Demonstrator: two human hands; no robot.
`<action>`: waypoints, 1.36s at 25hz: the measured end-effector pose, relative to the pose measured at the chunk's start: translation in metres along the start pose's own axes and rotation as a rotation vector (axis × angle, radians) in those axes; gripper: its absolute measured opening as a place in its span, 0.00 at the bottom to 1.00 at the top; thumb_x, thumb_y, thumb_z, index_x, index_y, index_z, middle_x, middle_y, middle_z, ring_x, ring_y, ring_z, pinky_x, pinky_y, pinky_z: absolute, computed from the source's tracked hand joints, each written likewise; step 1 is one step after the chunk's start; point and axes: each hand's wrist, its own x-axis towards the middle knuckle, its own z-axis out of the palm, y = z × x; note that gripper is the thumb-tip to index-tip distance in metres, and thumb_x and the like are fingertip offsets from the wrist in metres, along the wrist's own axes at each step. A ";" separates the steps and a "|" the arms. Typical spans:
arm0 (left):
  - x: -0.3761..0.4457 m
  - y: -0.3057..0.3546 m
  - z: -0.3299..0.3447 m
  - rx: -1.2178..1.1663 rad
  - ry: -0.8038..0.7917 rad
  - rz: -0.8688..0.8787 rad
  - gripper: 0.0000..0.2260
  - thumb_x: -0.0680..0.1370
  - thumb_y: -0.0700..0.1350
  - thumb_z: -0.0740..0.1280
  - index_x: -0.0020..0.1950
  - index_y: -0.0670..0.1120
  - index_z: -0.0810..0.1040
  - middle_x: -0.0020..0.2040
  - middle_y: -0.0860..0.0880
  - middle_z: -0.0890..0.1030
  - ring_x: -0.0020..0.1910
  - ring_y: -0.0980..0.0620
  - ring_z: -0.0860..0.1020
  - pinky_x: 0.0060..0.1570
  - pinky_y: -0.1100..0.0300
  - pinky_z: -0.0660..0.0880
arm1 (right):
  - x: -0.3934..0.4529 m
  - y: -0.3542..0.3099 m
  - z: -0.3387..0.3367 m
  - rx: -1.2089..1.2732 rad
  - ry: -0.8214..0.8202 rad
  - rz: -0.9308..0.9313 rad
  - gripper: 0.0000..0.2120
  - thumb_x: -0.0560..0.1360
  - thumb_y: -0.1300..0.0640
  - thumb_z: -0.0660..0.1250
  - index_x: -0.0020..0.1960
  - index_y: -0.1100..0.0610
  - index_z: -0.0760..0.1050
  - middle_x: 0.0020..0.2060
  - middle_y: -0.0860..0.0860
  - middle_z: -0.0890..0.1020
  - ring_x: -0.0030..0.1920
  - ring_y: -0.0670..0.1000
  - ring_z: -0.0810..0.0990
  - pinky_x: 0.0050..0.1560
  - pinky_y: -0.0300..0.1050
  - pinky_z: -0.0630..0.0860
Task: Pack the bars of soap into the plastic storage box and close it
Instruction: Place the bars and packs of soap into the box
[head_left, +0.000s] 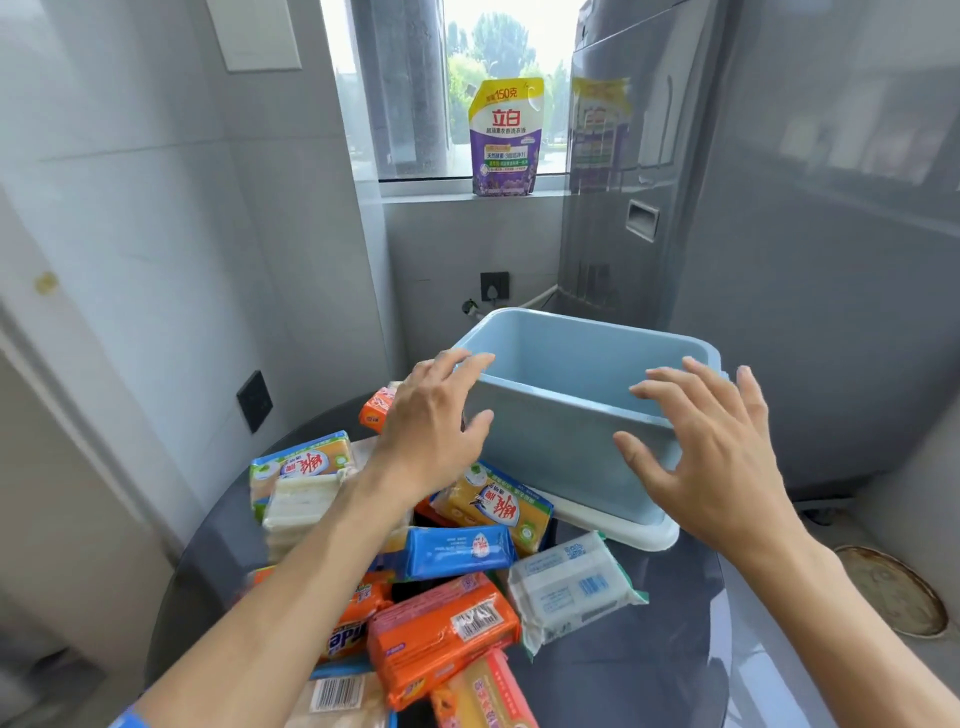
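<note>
An empty light blue plastic storage box (571, 447) stands on its white lid (639, 535) on a dark round table. My left hand (431, 431) rests against the box's left near corner, fingers apart. At the right end of the near wall my right hand (696, 447) hovers, fingers spread, holding nothing. Several wrapped soap bars lie piled in front: a blue one (457, 551), an orange one (441, 634), a white one (571, 587) and a yellow one (498, 506).
The round glass table (649, 649) carries everything. A grey fridge (779, 234) stands right behind the box. A purple detergent pouch (505, 137) sits on the window sill. A round tray (893, 592) lies on the floor at right.
</note>
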 end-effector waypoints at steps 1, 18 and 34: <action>-0.015 0.001 -0.005 -0.023 0.041 -0.005 0.16 0.77 0.49 0.69 0.64 0.51 0.77 0.60 0.51 0.80 0.58 0.50 0.77 0.57 0.53 0.76 | 0.000 -0.008 -0.004 0.045 0.070 -0.036 0.15 0.72 0.51 0.72 0.55 0.56 0.78 0.53 0.51 0.81 0.63 0.59 0.75 0.72 0.59 0.61; -0.055 0.000 -0.029 0.060 -0.589 -0.104 0.12 0.67 0.54 0.71 0.48 0.51 0.77 0.43 0.51 0.82 0.42 0.46 0.80 0.39 0.52 0.75 | -0.037 -0.036 0.037 0.073 -0.904 -0.186 0.30 0.57 0.33 0.73 0.54 0.47 0.76 0.47 0.43 0.81 0.46 0.48 0.78 0.45 0.45 0.75; -0.048 0.018 -0.034 -2.010 -0.205 -0.688 0.25 0.78 0.60 0.62 0.65 0.44 0.80 0.62 0.38 0.80 0.57 0.37 0.80 0.54 0.39 0.78 | -0.008 -0.069 -0.007 1.936 -0.608 0.810 0.23 0.70 0.49 0.72 0.61 0.59 0.80 0.60 0.64 0.81 0.48 0.65 0.84 0.49 0.58 0.81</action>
